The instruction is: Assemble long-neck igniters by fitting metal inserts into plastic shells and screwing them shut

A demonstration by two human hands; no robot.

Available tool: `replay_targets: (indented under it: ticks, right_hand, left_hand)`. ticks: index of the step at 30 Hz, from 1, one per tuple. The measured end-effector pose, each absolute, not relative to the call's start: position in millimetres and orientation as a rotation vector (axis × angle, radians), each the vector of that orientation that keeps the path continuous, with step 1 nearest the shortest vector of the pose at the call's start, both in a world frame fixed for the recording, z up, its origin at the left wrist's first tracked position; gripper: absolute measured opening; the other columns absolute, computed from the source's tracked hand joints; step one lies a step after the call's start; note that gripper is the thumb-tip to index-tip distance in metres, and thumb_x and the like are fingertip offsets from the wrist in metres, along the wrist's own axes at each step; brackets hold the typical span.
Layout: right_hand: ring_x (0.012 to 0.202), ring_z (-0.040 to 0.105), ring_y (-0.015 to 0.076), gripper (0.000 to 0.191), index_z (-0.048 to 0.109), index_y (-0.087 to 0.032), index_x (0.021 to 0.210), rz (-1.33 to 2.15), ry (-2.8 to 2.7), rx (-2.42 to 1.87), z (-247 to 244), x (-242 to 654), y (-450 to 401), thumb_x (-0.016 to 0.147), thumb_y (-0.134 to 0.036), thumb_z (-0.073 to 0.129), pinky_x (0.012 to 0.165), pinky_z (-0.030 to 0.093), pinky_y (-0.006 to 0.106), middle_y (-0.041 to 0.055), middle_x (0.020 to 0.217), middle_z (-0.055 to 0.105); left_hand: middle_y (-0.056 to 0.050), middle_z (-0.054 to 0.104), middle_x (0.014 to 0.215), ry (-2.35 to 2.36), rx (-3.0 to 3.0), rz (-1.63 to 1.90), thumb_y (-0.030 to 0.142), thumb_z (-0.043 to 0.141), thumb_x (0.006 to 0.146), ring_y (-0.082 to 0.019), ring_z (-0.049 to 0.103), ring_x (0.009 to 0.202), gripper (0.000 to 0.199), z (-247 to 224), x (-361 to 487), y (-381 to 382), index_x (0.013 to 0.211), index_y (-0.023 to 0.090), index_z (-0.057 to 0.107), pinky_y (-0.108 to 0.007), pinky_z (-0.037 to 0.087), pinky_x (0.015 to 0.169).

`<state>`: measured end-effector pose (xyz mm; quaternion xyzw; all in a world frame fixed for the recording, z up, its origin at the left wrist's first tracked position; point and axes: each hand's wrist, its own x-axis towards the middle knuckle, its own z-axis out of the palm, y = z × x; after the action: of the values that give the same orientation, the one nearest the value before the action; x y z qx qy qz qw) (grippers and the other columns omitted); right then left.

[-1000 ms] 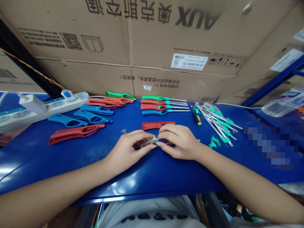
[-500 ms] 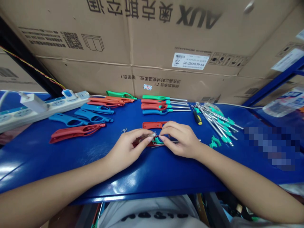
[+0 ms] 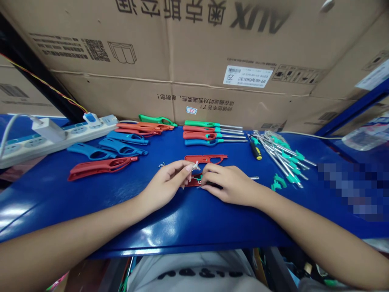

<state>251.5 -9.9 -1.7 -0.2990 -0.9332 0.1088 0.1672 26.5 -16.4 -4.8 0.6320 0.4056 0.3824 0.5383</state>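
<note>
My left hand [image 3: 167, 180] pinches a small white part [image 3: 196, 165] between thumb and fingertips, above a red half shell [image 3: 191, 183]. My right hand [image 3: 229, 182] is closed over the right portion of that shell, its fingers bent at a green piece and a dark bit; what exactly they grip is hidden. A metal rod end [image 3: 254, 178] sticks out to the right of my right hand. Just behind the hands lies another red half shell [image 3: 206, 158], flat on the blue table [image 3: 152, 227].
Blue, red, orange and green shells [image 3: 103, 165] lie at left by a white power strip [image 3: 77, 129]. Assembled lighters [image 3: 199, 135] lie at centre back. A yellow-black screwdriver [image 3: 255, 150], metal rods [image 3: 279, 162] and green pieces [image 3: 278, 182] are at right. Small screws [image 3: 161, 165] lie left.
My left hand has lifted the white part slightly from the near shell. My right fingers have curled lower over the shell, uncovering the red half shell behind. The view has shifted slightly.
</note>
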Motion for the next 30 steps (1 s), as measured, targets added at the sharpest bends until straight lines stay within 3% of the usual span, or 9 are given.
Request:
replay_targets:
  ticks: [6,9,13,22,26,30]
  right_hand:
    - [0.041,0.048,0.0084,0.016,0.059,-0.019,0.088,1.264,-1.989,-1.224,-3,247,-5,0.09,-0.034,0.066,0.045,0.04,0.021,-0.0067,0.053,0.055]
    - [0.042,0.056,0.0107,0.027,0.058,-0.018,0.09,1.587,-1.775,-1.172,-5,248,1,0.086,-0.042,0.07,0.047,0.047,0.022,-0.0059,0.05,0.06]
    - [0.042,0.058,0.0098,0.035,0.06,-0.016,0.088,1.648,-1.715,-1.051,-8,251,7,0.084,-0.049,0.073,0.048,0.049,0.022,-0.0046,0.051,0.063]
    - [0.04,0.053,0.0054,0.036,0.063,-0.016,0.084,1.682,-1.695,-0.979,-7,254,12,0.084,-0.05,0.073,0.042,0.044,0.02,-0.0036,0.066,0.065]
    - [0.038,0.048,0.0053,0.035,0.063,-0.016,0.086,1.691,-1.724,-0.974,-6,256,13,0.084,-0.049,0.073,0.039,0.04,0.019,-0.0066,0.056,0.059]
    - [0.038,0.047,0.0057,0.035,0.064,-0.015,0.087,1.687,-1.76,-0.98,-4,256,12,0.083,-0.048,0.074,0.038,0.038,0.018,-0.0078,0.051,0.056]
  left_hand:
    - [0.005,0.047,0.06,1.071,1.584,0.885,0.052,0.05,0.096,-0.012,0.042,0.055,0.038,-5,25,-17,0.098,0.017,0.065,-0.025,0.035,0.054]
    - [0.005,0.044,0.058,1.094,1.614,0.88,0.05,0.046,0.098,-0.013,0.04,0.054,0.037,-5,25,-17,0.1,0.018,0.065,-0.025,0.033,0.054]
    - [0.005,0.05,0.068,1.054,1.598,0.902,0.045,0.054,0.096,-0.012,0.044,0.058,0.031,-8,24,-18,0.111,0.019,0.059,-0.025,0.037,0.056]
    - [-0.002,0.064,0.09,1.029,1.648,0.891,0.043,0.055,0.097,-0.013,0.058,0.074,0.029,-13,24,-18,0.108,0.017,0.06,-0.026,0.049,0.071]
    - [-0.005,0.068,0.097,0.969,1.636,0.863,0.043,0.057,0.096,-0.017,0.064,0.088,0.029,-12,25,-18,0.107,0.017,0.062,-0.031,0.052,0.082]
    - [-0.006,0.069,0.1,0.939,1.605,0.837,0.044,0.059,0.095,-0.019,0.065,0.09,0.029,-13,25,-18,0.106,0.017,0.062,-0.033,0.053,0.083]
